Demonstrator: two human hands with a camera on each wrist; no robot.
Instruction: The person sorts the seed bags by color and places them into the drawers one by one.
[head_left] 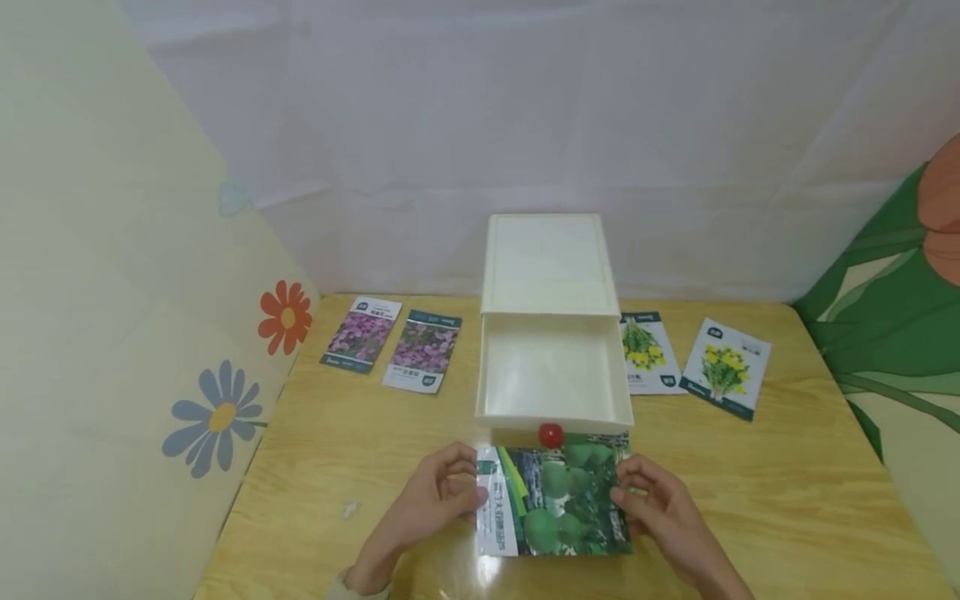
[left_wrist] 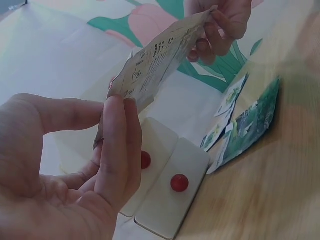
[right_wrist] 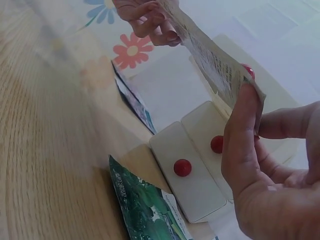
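In the head view, a seed packet [head_left: 555, 504] with round green fruit on its front is held level across its width. My left hand [head_left: 442, 492] pinches its left edge between thumb and fingers, and my right hand [head_left: 660, 504] pinches the right edge. Its printed back [left_wrist: 155, 65] faces the left wrist camera. Just beyond it stands a white drawer box [head_left: 551, 267]; the pulled-out top drawer [head_left: 555, 367] shows a bare inside and a red knob [head_left: 551, 435]. Another green packet [right_wrist: 145, 205] lies on the table, mostly hidden under the held one in the head view.
Two purple-flower packets [head_left: 363, 333] lie left of the box, and two yellow-flower packets [head_left: 726, 367] lie right of it. Lower drawers [left_wrist: 172, 187] with red knobs are closed. A white cloth [head_left: 420, 125] hangs behind; flower-printed panels [head_left: 217, 417] flank the wooden table [head_left: 322, 467].
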